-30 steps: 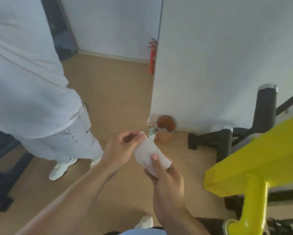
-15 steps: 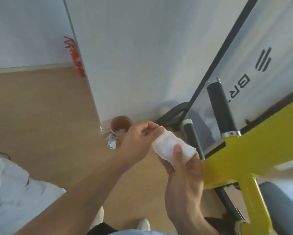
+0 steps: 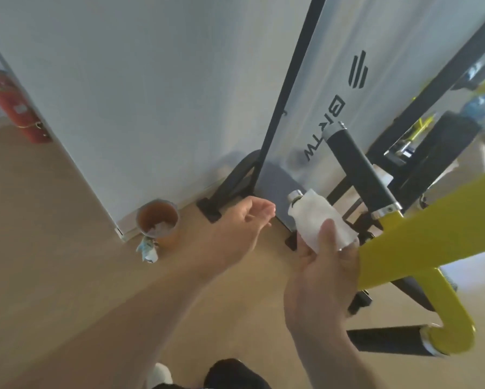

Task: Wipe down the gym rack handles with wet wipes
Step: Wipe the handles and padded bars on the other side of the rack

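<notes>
right hand (image 3: 320,265) wraps a wet wipe (image 3: 317,223) around the short handle (image 3: 295,196); left hand (image 3: 241,223) open at nine o'clock; the long handle (image 3: 359,169) looks unwiped.

I see a tan wooden-look floor (image 3: 53,248). On it stands a round brown bin (image 3: 157,222) against the white wall's corner, crumpled wrapper litter (image 3: 148,249) just beside it, and the rack's black metal feet (image 3: 210,211).
</notes>
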The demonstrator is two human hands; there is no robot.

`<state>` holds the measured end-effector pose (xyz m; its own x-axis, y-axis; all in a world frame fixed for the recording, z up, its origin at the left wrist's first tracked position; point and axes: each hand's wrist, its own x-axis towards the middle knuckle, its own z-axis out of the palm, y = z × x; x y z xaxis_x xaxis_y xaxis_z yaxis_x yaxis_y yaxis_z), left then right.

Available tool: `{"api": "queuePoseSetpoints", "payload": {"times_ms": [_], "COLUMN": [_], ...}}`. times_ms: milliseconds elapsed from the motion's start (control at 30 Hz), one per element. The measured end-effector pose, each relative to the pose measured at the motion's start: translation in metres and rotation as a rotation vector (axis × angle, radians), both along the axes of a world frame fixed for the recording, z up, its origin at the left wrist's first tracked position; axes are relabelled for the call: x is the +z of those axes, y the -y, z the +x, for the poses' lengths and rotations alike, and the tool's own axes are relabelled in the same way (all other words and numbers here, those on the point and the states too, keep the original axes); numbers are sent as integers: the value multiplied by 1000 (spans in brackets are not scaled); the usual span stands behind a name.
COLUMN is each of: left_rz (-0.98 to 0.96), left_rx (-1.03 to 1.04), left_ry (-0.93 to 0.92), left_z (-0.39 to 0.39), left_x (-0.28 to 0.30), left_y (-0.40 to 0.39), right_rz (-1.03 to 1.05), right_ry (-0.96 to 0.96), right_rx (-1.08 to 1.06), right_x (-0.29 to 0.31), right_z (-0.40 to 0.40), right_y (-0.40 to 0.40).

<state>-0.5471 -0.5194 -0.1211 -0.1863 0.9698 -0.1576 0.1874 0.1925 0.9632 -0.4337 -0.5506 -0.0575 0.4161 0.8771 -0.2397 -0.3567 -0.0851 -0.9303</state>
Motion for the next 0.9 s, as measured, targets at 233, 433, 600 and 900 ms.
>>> {"api": "queuePoseSetpoints", "payload": {"times_ms": [233,433,600,900], "left_rz": [-43,-40,-26,-46], "left_rx": [45,71,-61,-345], "left_ry": [94,73,14,96], "left_z": [14,26,17,-7], "left_x": [3,-4,-10,-14], "left_y": [-36,-61,-78,-101], "right_rz": [-14,-10,-114,-230], "right_ry": [263,701,1262,1403], "right_rx": [-58,58,389,524], "right_x": [3,-6,-15,-13], "right_z": [5,15,19,18], "right_y": [-46,-80,-91,-84]}}
